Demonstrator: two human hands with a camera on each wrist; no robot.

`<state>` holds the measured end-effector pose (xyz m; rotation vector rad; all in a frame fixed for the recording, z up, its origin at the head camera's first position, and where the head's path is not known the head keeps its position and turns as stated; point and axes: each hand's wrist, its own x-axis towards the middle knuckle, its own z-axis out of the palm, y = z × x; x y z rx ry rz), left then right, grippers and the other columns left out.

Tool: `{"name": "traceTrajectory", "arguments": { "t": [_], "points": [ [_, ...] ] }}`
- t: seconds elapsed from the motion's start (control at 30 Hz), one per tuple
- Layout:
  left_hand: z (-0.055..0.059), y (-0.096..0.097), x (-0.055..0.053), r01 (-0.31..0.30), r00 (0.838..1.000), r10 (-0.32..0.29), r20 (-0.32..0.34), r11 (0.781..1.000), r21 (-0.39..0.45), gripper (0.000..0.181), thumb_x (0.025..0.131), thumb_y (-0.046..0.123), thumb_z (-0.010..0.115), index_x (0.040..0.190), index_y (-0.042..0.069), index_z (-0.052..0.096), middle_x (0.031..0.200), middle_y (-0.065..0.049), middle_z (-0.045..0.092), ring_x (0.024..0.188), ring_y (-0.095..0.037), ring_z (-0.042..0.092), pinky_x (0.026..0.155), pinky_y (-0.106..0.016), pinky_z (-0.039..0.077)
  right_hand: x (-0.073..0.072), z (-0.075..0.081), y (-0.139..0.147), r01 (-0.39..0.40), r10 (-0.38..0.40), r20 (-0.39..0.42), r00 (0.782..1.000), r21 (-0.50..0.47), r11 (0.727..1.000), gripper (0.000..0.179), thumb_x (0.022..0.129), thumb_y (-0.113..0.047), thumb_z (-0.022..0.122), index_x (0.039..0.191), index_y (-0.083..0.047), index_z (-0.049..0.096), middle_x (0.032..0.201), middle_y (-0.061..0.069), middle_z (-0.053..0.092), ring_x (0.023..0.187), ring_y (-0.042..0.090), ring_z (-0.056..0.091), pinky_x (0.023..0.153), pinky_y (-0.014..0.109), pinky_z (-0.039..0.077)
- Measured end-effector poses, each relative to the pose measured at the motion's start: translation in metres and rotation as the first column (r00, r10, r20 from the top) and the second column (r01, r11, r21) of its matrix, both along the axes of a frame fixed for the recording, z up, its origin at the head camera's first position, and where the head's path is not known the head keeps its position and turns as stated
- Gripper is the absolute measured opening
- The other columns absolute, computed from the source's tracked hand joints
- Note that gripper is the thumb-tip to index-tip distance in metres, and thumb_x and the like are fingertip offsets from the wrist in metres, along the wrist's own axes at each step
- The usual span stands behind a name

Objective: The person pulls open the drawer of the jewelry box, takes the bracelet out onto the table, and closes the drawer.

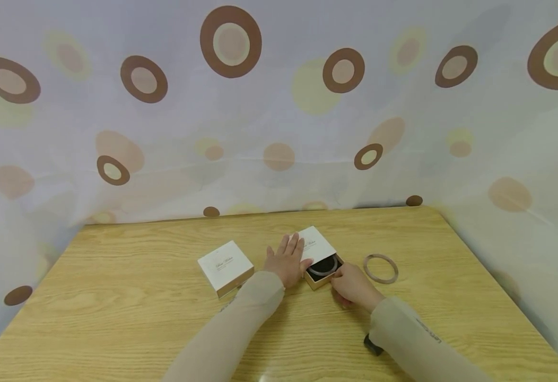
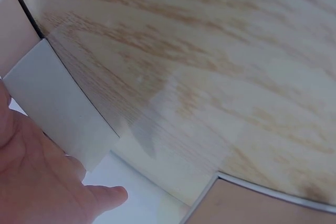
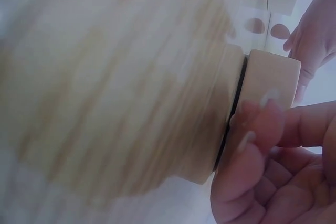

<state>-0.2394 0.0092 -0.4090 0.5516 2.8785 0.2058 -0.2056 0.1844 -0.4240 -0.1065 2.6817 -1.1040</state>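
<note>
My left hand (image 1: 286, 262) lies on the white sleeve (image 1: 319, 245) of a small gift box, its fingers straight across the printed top and the thumb at the near edge. Part of the dark-lined drawer (image 1: 318, 283) sticks out of the sleeve toward me. Inside it sits a greyish bangle (image 1: 328, 272), partly covered by the sleeve. My right hand (image 1: 352, 286) pinches the drawer's near right edge. In the right wrist view, its curled fingers (image 3: 252, 161) are against the box's pale side (image 3: 270, 72). A second bangle (image 1: 395, 271) lies flat on the table beyond the right hand.
Left of my left hand stands another closed white box (image 1: 225, 267) with similar printing. All of this is on a wood-grain table (image 1: 131, 318). A patterned curtain (image 1: 279, 122) hangs behind the table and along its sides. A small black object (image 1: 372, 345) shows beside the right sleeve.
</note>
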Motion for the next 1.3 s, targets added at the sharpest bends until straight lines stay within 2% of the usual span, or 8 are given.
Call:
{"name": "traceTrajectory", "arguments": {
  "t": [0.47,0.93,1.3],
  "points": [
    [0.000,-0.001,0.000,0.005,1.000,-0.005,0.008,1.000,0.019,0.062,0.105,0.046,0.027,0.157,0.012,0.019,0.163,-0.003,0.011,0.148,-0.020,0.007,0.114,-0.055,0.019,0.003,0.003,0.002,0.010,-0.010,0.002,1.000,0.013,1.000,0.029,0.083,0.002,0.047,0.055,-0.003,0.053,0.040,-0.003,0.046,0.031,0.006,0.041,0.034,0.017,0.033],
    [0.001,0.000,0.001,0.000,1.000,0.000,0.002,1.000,0.018,0.062,0.105,0.046,0.028,0.156,0.012,0.020,0.163,-0.003,0.012,0.148,-0.021,0.008,0.114,-0.055,0.019,0.009,0.005,0.006,-0.015,0.015,-0.004,1.000,0.039,0.999,0.031,0.086,0.001,0.050,0.056,-0.004,0.054,0.040,-0.002,0.047,0.032,0.006,0.043,0.035,0.018,0.035],
    [-0.005,0.000,-0.001,0.001,1.000,-0.001,-0.001,1.000,0.007,0.063,0.105,0.048,0.025,0.157,0.013,0.018,0.163,-0.003,0.010,0.149,-0.021,0.006,0.113,-0.056,0.018,0.014,0.002,0.009,-0.004,0.005,-0.009,1.000,0.042,0.999,0.030,0.085,0.002,0.049,0.056,-0.004,0.054,0.040,-0.002,0.046,0.032,0.006,0.042,0.035,0.018,0.035]
  ]
}}
